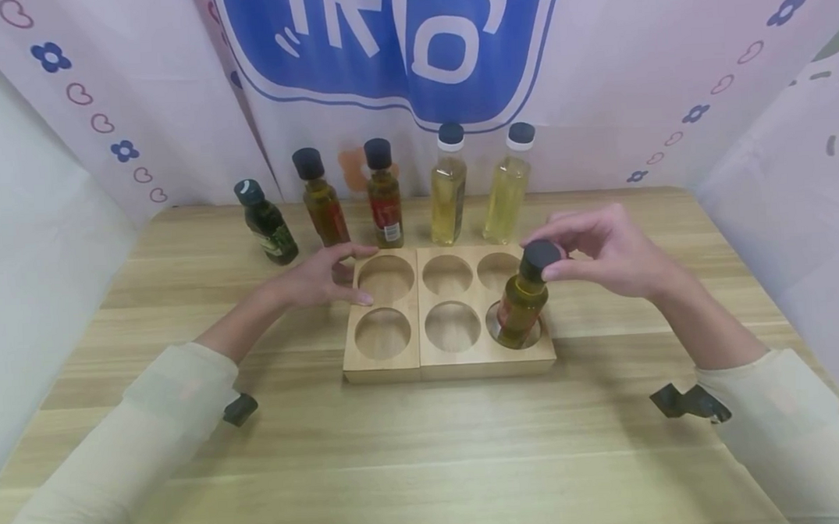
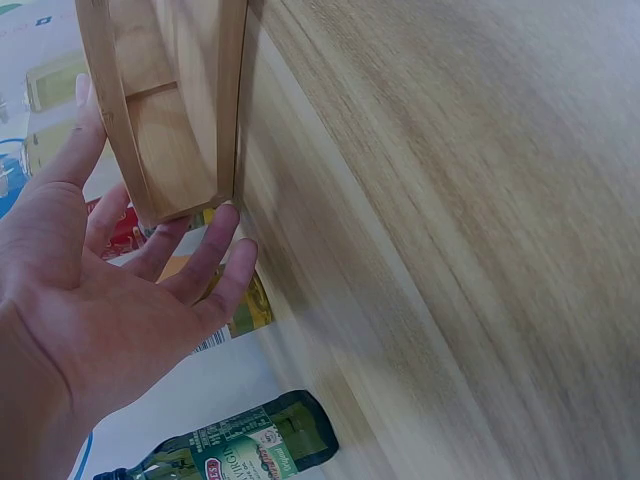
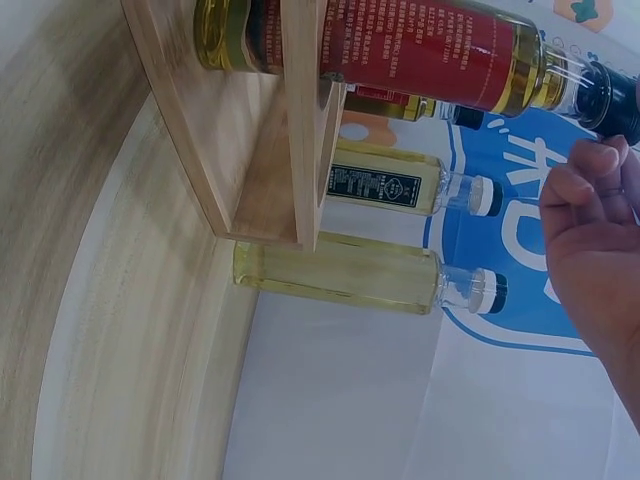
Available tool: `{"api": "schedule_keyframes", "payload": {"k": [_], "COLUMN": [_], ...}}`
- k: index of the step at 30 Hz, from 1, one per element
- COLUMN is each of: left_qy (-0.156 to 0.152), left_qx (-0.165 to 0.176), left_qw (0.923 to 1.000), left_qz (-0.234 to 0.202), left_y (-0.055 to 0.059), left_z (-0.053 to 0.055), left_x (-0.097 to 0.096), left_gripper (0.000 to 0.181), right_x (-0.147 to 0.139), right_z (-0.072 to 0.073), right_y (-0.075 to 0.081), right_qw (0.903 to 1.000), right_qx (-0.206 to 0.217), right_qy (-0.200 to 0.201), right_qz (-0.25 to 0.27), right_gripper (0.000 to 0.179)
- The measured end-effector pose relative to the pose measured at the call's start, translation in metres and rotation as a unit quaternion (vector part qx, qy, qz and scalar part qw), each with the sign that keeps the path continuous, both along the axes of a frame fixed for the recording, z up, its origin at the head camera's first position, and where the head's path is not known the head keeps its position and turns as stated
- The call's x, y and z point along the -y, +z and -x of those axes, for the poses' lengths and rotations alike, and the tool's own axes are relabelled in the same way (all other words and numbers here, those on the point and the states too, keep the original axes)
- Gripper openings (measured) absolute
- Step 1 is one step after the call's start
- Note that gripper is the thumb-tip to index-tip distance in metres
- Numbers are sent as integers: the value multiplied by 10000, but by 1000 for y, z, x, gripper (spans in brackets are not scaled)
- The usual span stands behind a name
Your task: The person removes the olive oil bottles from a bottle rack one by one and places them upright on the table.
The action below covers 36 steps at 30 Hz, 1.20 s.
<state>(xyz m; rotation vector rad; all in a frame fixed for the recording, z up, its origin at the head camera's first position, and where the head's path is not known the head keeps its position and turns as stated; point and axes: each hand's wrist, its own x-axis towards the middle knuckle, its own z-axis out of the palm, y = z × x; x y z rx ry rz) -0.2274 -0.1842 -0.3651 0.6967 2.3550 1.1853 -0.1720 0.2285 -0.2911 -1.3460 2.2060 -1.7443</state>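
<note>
My right hand (image 1: 605, 254) pinches the dark cap of an oil bottle with a red label (image 1: 523, 308) between thumb and fingers. The bottle leans slightly in the front right hole of a two-tier wooden rack (image 1: 421, 356). Through the rack's open side, the right wrist view shows the bottle's base below the top board. My left hand (image 1: 315, 281) rests at the rack's left end, thumb over the top and index finger along the back corner. In the left wrist view its fingers (image 2: 205, 262) are spread and loosely bent beside that end. The other holes hold no bottles.
Behind the rack stand two red-labelled oil bottles (image 1: 326, 211) and two pale yellow bottles (image 1: 448, 202). A small dark green bottle (image 1: 270, 229) is at the back left. A printed cloth (image 1: 615, 74) hangs along the wooden table's (image 1: 400, 466) far edge.
</note>
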Motion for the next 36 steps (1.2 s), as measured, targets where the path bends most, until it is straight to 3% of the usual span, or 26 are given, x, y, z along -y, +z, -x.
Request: {"api": "schedule_keyframes", "payload": {"k": [8,15,20,36], "left_qy": [30,44,34,-8], "left_qx": [18,38,-28,-85], "left_qw": [10000,10000,10000,10000], "left_qz": [10,36,50,4], "left_y": [0,0,-1,-4], "left_z": [-1,-1,-1,2], "left_x": [-1,-1,-1,0], "left_gripper": [77,77,77,78], "right_x": [0,0,-1,1], "right_z": [-1,0,-1,-1], "right_y": [-2,-6,-9,-15], "right_qw": [9999,9992,9993,9942], "right_qx": [19,271,306,745], "right_qy": [-66,220,181,216], "right_qz": [86,188,146,744], "right_gripper": [31,38,38,35]}}
